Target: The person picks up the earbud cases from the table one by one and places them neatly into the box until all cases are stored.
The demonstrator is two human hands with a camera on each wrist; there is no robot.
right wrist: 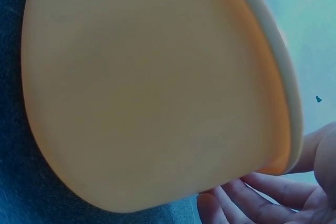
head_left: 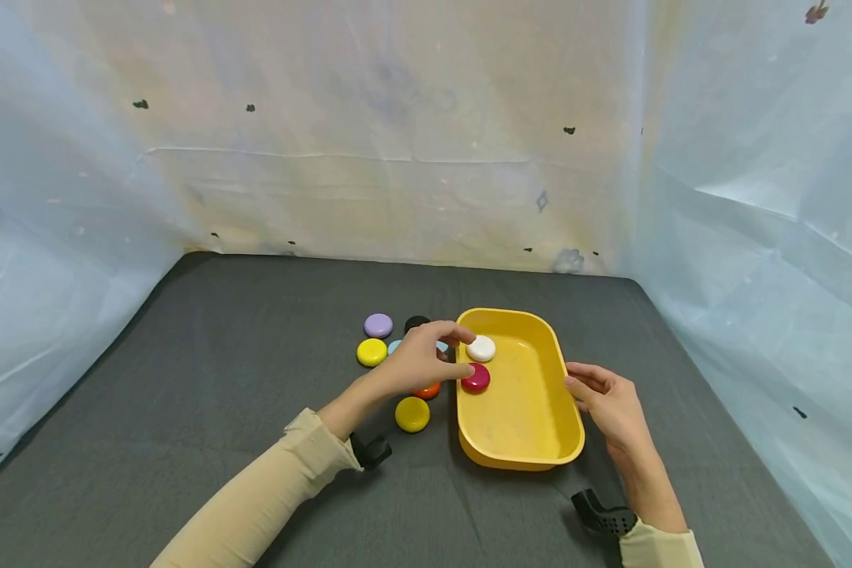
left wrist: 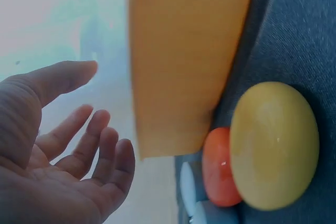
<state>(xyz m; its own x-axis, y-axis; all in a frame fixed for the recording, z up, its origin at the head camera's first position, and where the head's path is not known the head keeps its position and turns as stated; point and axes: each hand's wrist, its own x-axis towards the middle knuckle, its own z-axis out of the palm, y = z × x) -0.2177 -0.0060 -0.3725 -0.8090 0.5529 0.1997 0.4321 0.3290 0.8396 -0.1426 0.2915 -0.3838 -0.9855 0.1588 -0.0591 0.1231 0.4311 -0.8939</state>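
Observation:
A yellow tray [head_left: 521, 442] stands on the dark cloth, with a white disc [head_left: 481, 348] and a dark red disc [head_left: 476, 379] inside along its left side. My left hand [head_left: 415, 359] is over the tray's left rim, thumb and fingers apart beside these two discs. In the left wrist view nothing shows between the fingers of that left hand [left wrist: 79, 150]. On the other side, my right hand [head_left: 607, 406] grips the tray's right edge. The right wrist view shows its fingers against the outside of the tray wall [right wrist: 152, 93], the thumb partly hidden behind the rim.
Left of the tray lie more discs: purple [head_left: 379, 325], bright yellow [head_left: 372, 352], dark yellow [head_left: 412, 414], orange [head_left: 427, 390] and black [head_left: 416, 322]. Light blue ones [head_left: 394, 347] are partly covered by my left hand. Pale sheeting [head_left: 397, 197] encloses the table's back and sides.

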